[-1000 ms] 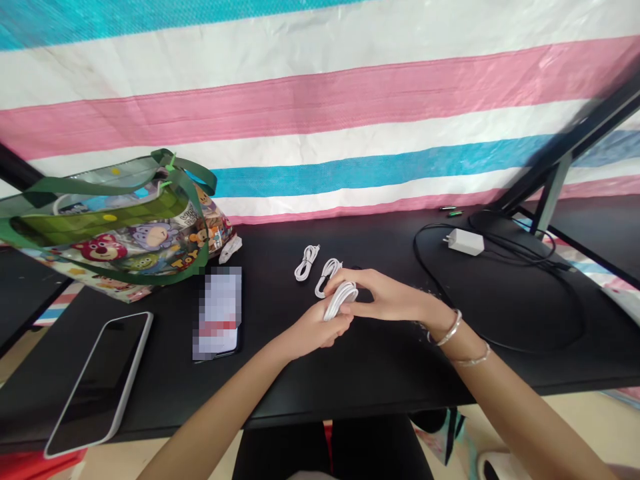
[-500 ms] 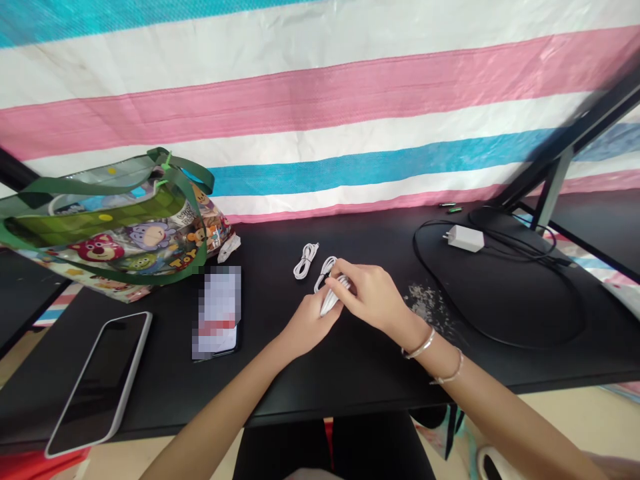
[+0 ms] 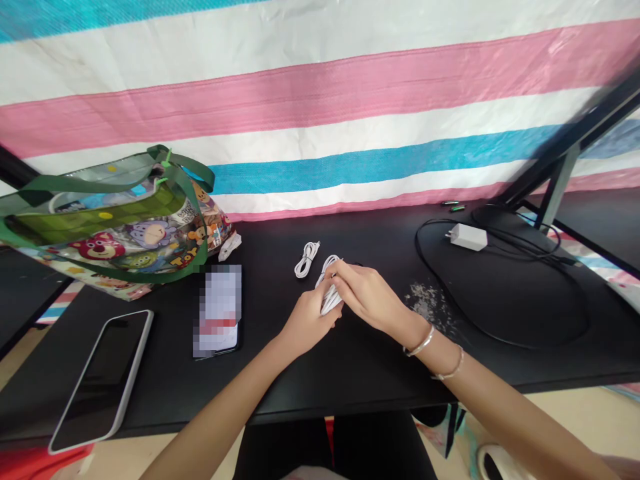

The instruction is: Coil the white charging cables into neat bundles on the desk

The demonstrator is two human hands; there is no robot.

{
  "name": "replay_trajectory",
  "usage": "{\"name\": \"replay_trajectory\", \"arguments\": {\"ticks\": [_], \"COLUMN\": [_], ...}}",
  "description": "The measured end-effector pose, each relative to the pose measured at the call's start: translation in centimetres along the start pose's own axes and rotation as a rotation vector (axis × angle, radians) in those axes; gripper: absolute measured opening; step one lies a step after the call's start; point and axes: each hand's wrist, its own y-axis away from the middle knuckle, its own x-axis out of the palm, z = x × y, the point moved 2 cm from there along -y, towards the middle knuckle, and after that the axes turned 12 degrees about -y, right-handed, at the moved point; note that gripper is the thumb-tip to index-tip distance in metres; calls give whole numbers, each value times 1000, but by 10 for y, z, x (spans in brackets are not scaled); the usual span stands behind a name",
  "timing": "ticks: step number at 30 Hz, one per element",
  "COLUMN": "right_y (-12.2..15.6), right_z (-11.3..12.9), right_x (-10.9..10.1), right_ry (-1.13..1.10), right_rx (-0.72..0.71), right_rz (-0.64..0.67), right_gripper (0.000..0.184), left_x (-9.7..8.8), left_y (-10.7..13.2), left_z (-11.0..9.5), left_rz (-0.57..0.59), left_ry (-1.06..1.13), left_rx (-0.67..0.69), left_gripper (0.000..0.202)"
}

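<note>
I am pinching a coiled white cable point(image 3: 331, 299) between the curled fingers of my left hand point(image 3: 309, 325) and my right hand point(image 3: 371, 298), at frame centre on a flat black desk point(image 3: 380, 373), just beside a second white cable coil point(image 3: 307, 260).

Three coiled white cables point(image 3: 307, 260), two smartphones point(image 3: 103, 380), one power adapter point(image 3: 469, 237), one tote bag point(image 3: 125, 227), two hands point(image 3: 370, 297)

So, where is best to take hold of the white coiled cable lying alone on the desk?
Pinch its narrow middle from above: the coiled white cable lies flat on the black desk, and the loops gather there, so they should stay together.
</note>
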Motion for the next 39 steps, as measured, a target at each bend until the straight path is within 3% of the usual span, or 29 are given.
{"name": "replay_trajectory", "arguments": {"ticks": [6,11,18,23,28,31,34,39], "right_y": [-1,0,3,3,5,7,9,10], "right_z": [-16,-27,-34,-29,-15,-13,-12,-6], "right_x": [-7,-4,0,1,6,8,9,9], "right_ry": [-604,-859,-885,-1000,-1213,-1312,-1332,-1289], "right_rx": [128,209,173,323,455,514,481,300], "right_rz": [77,180,131,115,241,301,351,451], "right_gripper": [37,42,45,48,53,56,52,55], "left_x": [-1,1,3,3,4,4,2,1], "left_y": [0,2,5,3,1,2,4,10], "left_z": [-3,-4,-6,-3,-2,-3,-5,-8], "left_rz": [154,337,492,466,424,465,557,748], "left_ry": [206,354,536,548,606,633,658,678], "left_rx": [-45,-48,-107,-138,-110,-95,-69,-62], "left_gripper": [9,16,28,28,26,27,31,38]}}
